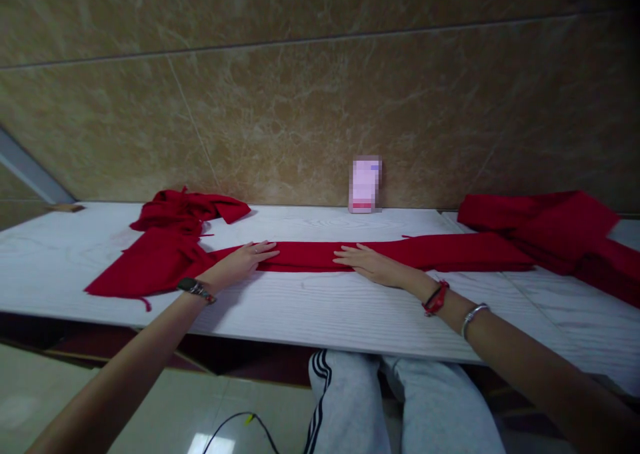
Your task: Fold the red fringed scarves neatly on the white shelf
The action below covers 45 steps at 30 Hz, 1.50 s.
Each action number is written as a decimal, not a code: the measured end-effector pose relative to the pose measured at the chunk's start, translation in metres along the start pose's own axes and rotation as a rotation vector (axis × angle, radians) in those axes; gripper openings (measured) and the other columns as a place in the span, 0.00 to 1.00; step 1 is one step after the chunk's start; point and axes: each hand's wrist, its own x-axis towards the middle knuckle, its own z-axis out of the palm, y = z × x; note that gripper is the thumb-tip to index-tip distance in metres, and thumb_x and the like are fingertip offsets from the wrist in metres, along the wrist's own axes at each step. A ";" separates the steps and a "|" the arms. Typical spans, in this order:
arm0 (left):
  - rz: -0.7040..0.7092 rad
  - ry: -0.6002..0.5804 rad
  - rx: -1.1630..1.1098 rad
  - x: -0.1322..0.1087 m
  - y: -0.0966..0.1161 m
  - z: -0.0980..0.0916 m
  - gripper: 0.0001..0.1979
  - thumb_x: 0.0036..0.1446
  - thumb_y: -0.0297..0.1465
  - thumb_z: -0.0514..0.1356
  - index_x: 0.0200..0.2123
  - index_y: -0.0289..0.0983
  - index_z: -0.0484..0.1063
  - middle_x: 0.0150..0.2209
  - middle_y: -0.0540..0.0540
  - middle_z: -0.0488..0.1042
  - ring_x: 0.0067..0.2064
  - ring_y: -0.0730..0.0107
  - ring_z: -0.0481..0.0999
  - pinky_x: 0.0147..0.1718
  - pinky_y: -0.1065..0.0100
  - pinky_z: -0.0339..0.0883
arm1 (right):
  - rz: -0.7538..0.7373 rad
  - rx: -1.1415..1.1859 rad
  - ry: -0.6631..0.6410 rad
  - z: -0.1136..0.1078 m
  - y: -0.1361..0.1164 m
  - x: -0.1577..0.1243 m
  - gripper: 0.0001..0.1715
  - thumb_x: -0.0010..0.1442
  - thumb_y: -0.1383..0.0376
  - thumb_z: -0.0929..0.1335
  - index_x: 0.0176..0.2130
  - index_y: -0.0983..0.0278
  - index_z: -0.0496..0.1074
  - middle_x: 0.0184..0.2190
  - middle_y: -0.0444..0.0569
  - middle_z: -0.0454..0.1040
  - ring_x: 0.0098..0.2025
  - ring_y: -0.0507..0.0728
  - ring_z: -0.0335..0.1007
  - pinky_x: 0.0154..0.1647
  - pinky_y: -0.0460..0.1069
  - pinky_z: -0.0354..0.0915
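Observation:
A long red cloth (310, 254) lies stretched in a narrow folded band across a white table (310, 307), with bunched ends at the left (175, 231) and right (560, 231). My left hand (245, 261) rests flat on the band left of its middle, fingers stretched out. Flat on the band as well, my right hand (367, 264) lies a little to the right of centre, fingers extended. A dark watch sits on the left wrist; a red band and a silver bracelet are on the right wrist.
A small pink box (365, 186) stands against the brown marble wall (320, 94) behind the cloth. The table's front edge runs above my grey trousers (400, 401). A black cable (240, 427) lies on the tiled floor.

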 end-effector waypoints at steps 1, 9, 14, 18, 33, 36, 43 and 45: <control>-0.009 0.016 -0.015 0.001 0.001 -0.002 0.29 0.54 0.16 0.44 0.59 0.36 0.58 0.61 0.44 0.56 0.62 0.70 0.52 0.59 0.63 0.49 | -0.002 0.001 0.013 0.000 -0.001 0.000 0.26 0.64 0.68 0.53 0.60 0.55 0.56 0.61 0.44 0.55 0.65 0.55 0.41 0.63 0.61 0.37; -0.021 -0.059 -0.122 -0.022 0.024 -0.002 0.34 0.55 0.15 0.42 0.61 0.46 0.50 0.64 0.48 0.49 0.65 0.58 0.42 0.57 0.44 0.45 | -0.035 0.005 0.018 -0.003 0.003 -0.006 0.29 0.61 0.72 0.55 0.59 0.52 0.58 0.61 0.41 0.56 0.65 0.54 0.40 0.63 0.62 0.32; -0.045 -0.078 -0.109 -0.028 0.022 0.001 0.32 0.57 0.17 0.44 0.61 0.48 0.51 0.64 0.46 0.48 0.64 0.54 0.41 0.55 0.39 0.43 | -0.034 0.038 0.000 0.000 0.007 -0.006 0.28 0.63 0.70 0.55 0.59 0.50 0.55 0.61 0.40 0.57 0.65 0.54 0.41 0.63 0.63 0.31; 0.006 -0.116 -0.135 -0.029 0.005 0.001 0.31 0.56 0.17 0.45 0.60 0.49 0.54 0.62 0.48 0.54 0.64 0.55 0.43 0.55 0.37 0.39 | -0.009 0.046 0.001 0.000 0.007 -0.005 0.29 0.64 0.70 0.54 0.61 0.50 0.52 0.61 0.39 0.56 0.64 0.53 0.41 0.64 0.62 0.32; 0.041 0.012 -0.163 -0.035 0.022 -0.015 0.31 0.53 0.16 0.43 0.59 0.43 0.57 0.60 0.49 0.58 0.64 0.63 0.48 0.58 0.52 0.48 | -0.012 0.109 0.022 -0.003 0.009 -0.004 0.26 0.64 0.68 0.53 0.58 0.50 0.58 0.61 0.40 0.56 0.64 0.52 0.41 0.63 0.61 0.33; 0.072 -0.061 -0.161 -0.041 0.016 -0.008 0.28 0.57 0.20 0.44 0.60 0.44 0.56 0.60 0.47 0.57 0.63 0.60 0.48 0.57 0.48 0.47 | -0.021 0.085 0.003 -0.002 0.011 -0.005 0.25 0.63 0.69 0.55 0.56 0.52 0.62 0.60 0.42 0.58 0.64 0.53 0.42 0.63 0.62 0.33; 0.087 -0.115 -0.127 -0.037 0.013 -0.025 0.31 0.49 0.17 0.46 0.55 0.44 0.64 0.58 0.50 0.62 0.63 0.61 0.51 0.57 0.48 0.48 | -0.033 0.040 0.010 -0.008 -0.004 -0.007 0.22 0.63 0.65 0.58 0.56 0.54 0.63 0.61 0.44 0.56 0.65 0.56 0.41 0.63 0.64 0.32; 0.085 -0.094 -0.113 -0.018 0.028 -0.038 0.25 0.51 0.21 0.48 0.51 0.43 0.68 0.57 0.50 0.63 0.61 0.59 0.55 0.57 0.49 0.49 | -0.006 0.072 0.047 -0.012 -0.006 -0.006 0.22 0.64 0.60 0.57 0.56 0.53 0.62 0.62 0.44 0.55 0.65 0.56 0.40 0.63 0.63 0.34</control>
